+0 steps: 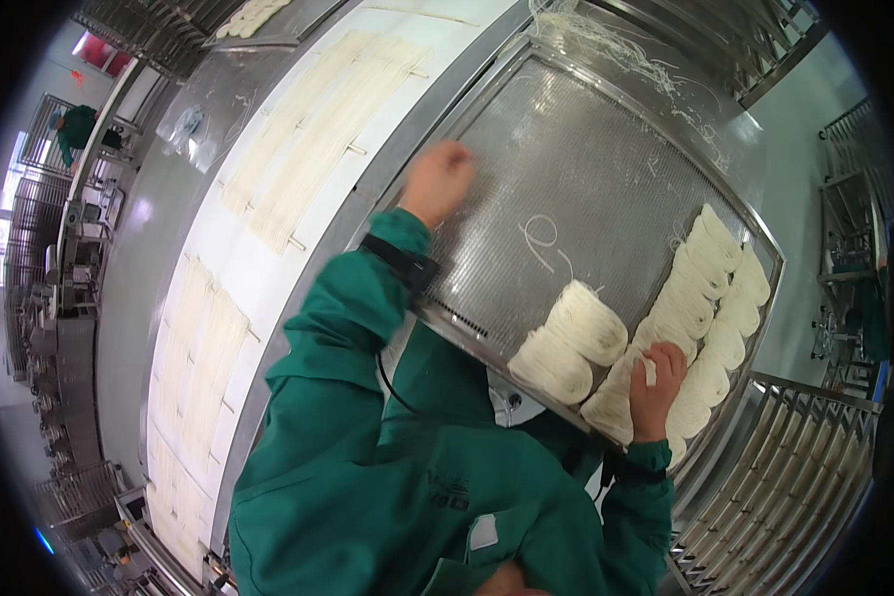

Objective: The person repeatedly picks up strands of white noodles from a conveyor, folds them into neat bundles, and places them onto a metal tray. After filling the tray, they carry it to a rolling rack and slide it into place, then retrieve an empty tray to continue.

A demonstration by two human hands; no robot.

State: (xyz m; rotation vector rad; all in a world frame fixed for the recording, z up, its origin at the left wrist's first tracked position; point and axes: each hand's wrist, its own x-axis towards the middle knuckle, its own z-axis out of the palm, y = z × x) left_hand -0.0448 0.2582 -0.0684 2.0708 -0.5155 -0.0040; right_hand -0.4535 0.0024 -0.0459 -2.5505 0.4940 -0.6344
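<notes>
On a perforated metal tray point(536, 129), folded bundles of pale noodles point(705, 323) overlap in rows along the right side. My right hand point(658, 389) is on a noodle bundle near the tray's front right, its fingers curled round part of it. Left of that hand lie two more noodle bundles point(568, 343), side by side at the front edge. My left hand point(439, 184) is over the tray's left edge, away from the bundles. Motion blurs its fingers, and I cannot see anything in it. A loose noodle strand point(536, 238) curls on the tray's middle.
To the left runs a white conveyor belt point(268, 258) carrying flat sheets of noodle strands point(323, 119). Noodle scraps point(616, 45) litter the metal surface behind the tray. A metal rack point(780, 477) stands at the lower right. Far left, a person in green point(77, 131) is by the equipment.
</notes>
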